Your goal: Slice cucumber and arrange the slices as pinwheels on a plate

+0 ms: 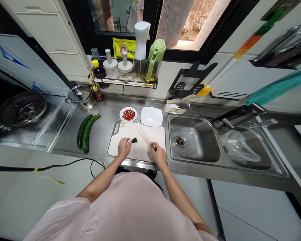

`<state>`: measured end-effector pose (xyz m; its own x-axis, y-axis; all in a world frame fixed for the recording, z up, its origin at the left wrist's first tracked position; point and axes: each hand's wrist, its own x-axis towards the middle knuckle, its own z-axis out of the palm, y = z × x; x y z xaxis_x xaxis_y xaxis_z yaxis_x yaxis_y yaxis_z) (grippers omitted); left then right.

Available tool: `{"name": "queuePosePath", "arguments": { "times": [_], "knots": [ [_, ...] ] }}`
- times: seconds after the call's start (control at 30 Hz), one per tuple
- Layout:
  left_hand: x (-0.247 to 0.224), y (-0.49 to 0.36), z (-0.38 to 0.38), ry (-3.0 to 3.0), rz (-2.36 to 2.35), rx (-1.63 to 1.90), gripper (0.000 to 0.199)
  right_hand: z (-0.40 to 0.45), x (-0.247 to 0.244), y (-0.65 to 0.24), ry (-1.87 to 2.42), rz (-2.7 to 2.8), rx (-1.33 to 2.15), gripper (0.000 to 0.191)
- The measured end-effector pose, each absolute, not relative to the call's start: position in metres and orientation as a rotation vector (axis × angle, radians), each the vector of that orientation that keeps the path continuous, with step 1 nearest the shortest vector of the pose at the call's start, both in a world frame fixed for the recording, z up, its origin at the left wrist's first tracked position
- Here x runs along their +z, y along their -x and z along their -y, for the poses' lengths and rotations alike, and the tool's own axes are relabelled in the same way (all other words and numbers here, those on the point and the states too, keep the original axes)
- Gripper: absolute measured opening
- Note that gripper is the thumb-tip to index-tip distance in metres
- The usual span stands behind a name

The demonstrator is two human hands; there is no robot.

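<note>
A small dark green piece of cucumber (134, 140) lies on the white cutting board (142, 152). My left hand (124, 148) is at its left end, fingers bent and closed on that end. In my right hand (158, 154) is a knife (146, 135), gripped by its dark handle. The thin blade points up and to the left over the board, apart from the piece. One pale round cucumber slice (122, 124) sits at the board's upper left corner. Two whole cucumbers (89, 132) lie side by side on the steel counter to the left.
Behind the board stand a plate of chopped red bits (128, 114) and a white square dish (152, 116). A double sink (194, 140) is on the right, with a plastic bag (238, 147). A lidded pot (81, 96) and a wok (21, 108) are left; a condiment shelf (125, 82) hangs behind.
</note>
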<state>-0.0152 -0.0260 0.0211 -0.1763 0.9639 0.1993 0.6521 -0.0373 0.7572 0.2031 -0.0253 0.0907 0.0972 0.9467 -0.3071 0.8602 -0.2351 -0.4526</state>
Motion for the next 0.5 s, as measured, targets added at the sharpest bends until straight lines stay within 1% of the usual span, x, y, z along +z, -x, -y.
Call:
{"name": "queuePosePath", "arguments": {
  "times": [0.27,0.5],
  "knots": [
    [0.018,0.008,0.016,-1.956,-1.686,1.04,0.024,0.021,0.087,-0.189,2.151,1.976,0.844,0.037],
    [0.008,0.007,0.01,-1.988,-1.648,0.983,0.026,0.021,0.093,-0.18,2.154,2.252,0.811,0.038]
  ]
}}
